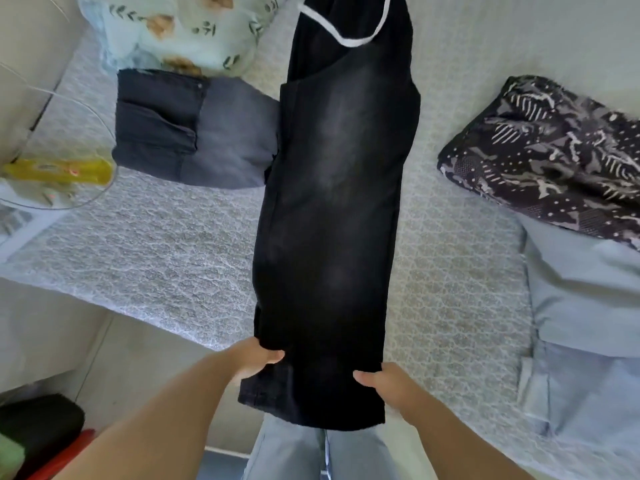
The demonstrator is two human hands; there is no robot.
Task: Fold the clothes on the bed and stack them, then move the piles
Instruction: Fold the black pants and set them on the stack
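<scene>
Left hand [254, 360] and right hand [384, 379] each have a grip pinched on the black jeans [336, 209] near end, stretched along the bed [156, 244]; folded grey jeans [194, 129] just left.

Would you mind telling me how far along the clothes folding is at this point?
Done: one folded pair of grey jeans lies on the bed. In hand: the left hand and right hand grip the near end of the long black jeans, not yet folded short. Left: the patterned dark garment, the light blue cloth, then stacking and moving piles.
</scene>
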